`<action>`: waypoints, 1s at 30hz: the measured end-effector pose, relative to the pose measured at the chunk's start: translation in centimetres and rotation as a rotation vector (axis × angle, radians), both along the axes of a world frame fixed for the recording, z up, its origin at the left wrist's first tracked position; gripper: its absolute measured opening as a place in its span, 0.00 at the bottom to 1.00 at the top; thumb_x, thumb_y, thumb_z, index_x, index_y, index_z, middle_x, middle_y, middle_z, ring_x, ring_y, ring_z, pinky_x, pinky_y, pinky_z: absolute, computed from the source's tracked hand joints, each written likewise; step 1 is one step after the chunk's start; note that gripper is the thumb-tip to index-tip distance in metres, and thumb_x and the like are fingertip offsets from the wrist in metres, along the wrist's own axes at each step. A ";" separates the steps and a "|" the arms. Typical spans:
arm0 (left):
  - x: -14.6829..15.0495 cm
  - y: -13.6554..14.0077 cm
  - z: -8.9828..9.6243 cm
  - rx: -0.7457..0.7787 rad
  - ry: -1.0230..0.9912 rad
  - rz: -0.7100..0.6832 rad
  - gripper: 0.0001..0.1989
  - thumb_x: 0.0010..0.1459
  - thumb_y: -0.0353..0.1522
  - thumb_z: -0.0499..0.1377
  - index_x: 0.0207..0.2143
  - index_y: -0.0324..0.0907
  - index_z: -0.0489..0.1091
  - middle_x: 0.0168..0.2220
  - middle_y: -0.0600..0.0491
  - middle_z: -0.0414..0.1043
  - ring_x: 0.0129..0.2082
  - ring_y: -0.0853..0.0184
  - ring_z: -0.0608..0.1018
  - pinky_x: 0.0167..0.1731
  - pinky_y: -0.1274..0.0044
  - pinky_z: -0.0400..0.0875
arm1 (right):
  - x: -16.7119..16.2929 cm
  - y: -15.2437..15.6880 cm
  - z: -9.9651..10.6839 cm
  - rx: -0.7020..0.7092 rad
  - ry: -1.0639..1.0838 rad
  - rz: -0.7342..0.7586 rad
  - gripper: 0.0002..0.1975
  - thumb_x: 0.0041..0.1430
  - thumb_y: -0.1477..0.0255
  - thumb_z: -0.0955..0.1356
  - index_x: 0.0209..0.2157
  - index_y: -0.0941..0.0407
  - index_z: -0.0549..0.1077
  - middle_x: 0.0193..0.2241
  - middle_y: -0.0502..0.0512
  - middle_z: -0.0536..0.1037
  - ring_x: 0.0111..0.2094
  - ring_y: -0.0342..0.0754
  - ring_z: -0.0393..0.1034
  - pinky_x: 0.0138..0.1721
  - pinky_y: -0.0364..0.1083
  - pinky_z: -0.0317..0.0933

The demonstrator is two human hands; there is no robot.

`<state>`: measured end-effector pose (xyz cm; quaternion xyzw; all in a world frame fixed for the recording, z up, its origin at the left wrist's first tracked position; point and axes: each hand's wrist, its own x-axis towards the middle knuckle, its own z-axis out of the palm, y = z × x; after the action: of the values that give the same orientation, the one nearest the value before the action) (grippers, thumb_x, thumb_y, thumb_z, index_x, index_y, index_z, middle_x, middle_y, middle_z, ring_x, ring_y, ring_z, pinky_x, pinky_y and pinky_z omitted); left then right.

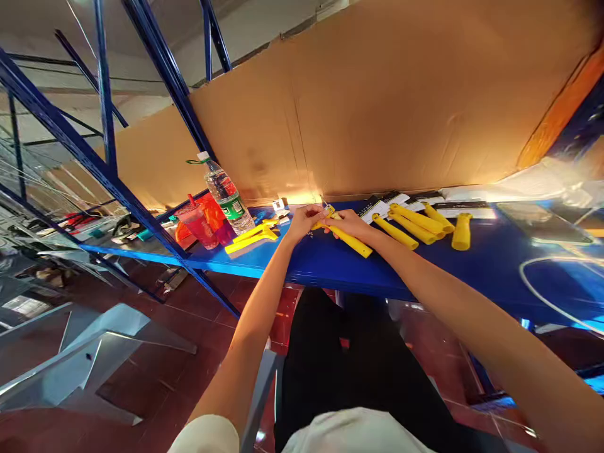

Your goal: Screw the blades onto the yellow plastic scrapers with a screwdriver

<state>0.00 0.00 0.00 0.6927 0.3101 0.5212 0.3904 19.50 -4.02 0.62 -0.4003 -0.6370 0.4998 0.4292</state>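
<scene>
Both hands meet over the blue table (309, 267), at a yellow plastic handle (353, 241). My right hand (348, 224) is closed around its upper part, and the tubular lower end sticks out below the fingers towards me. At the upper end, my left hand (306, 220) is pinched together; fingers hide exactly what it grips there. Several loose yellow tubular handles (415, 224) lie to the right of my right hand. Left of my left hand are yellow forked parts (255, 238), lying beside a small white object (279, 204).
A water bottle (229, 196) and a red cup (198, 223) stand at the left by a blue metal upright (160, 56). Black-and-white packets (377, 206) lie along the cardboard wall (377, 107). At the right are a flat tray-like item (542, 223) and a white cable (531, 286).
</scene>
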 end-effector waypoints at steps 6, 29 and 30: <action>0.1 -0.1 -0.1 -0.004 0.009 -0.011 0.27 0.50 0.54 0.79 0.32 0.39 0.81 0.31 0.50 0.81 0.29 0.69 0.77 0.32 0.74 0.70 | 0.1 0.2 -0.1 -0.011 -0.003 0.011 0.14 0.61 0.65 0.82 0.33 0.60 0.81 0.29 0.56 0.86 0.19 0.41 0.71 0.20 0.41 0.64; -0.3 -0.4 0.1 0.003 0.037 -0.046 0.23 0.51 0.50 0.79 0.33 0.39 0.82 0.35 0.48 0.83 0.33 0.66 0.80 0.37 0.73 0.73 | 0.3 -0.1 0.1 -0.037 -0.037 0.059 0.17 0.58 0.61 0.83 0.35 0.59 0.81 0.31 0.58 0.87 0.21 0.42 0.72 0.20 0.42 0.66; -0.3 -0.4 0.1 0.012 0.046 -0.032 0.24 0.51 0.50 0.79 0.33 0.39 0.82 0.35 0.48 0.83 0.33 0.66 0.80 0.36 0.73 0.73 | 0.3 -0.1 0.1 -0.039 -0.038 0.056 0.17 0.58 0.62 0.83 0.35 0.59 0.81 0.31 0.58 0.87 0.21 0.42 0.72 0.20 0.42 0.66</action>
<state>-0.33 -0.36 0.14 0.7117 0.3046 0.5008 0.3873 19.78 -4.16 0.72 -0.4000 -0.6460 0.5164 0.3950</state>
